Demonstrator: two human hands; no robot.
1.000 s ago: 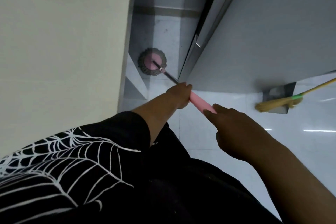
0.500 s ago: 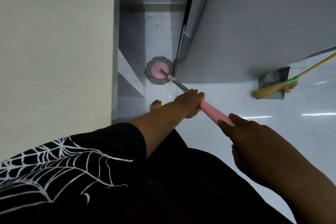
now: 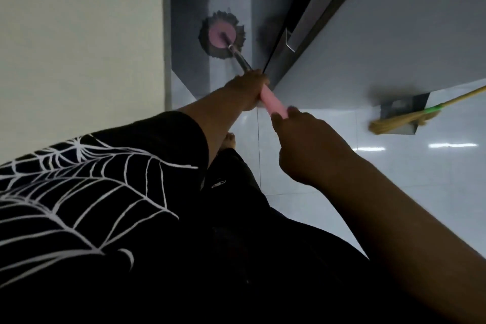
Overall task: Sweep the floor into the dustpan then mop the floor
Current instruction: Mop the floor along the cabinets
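Two hands, left [image 3: 249, 89] and right [image 3: 307, 150], round mop handle [image 3: 273, 102]; broom [image 3: 389, 123] across dustpan [image 3: 398, 107].

Pink-handled mop [image 3: 273, 101] slants down, round grey head [image 3: 210, 43] on floor [image 3: 420, 181]; broom [image 3: 394, 121] lies against dustpan [image 3: 401, 106].

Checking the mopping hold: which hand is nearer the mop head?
Left. The left hand holds the front end of the pink grip, closest to the mop head; the right hand holds its rear end, farther back.

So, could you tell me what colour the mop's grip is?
The mop's grip is pink, clearest in the head view.
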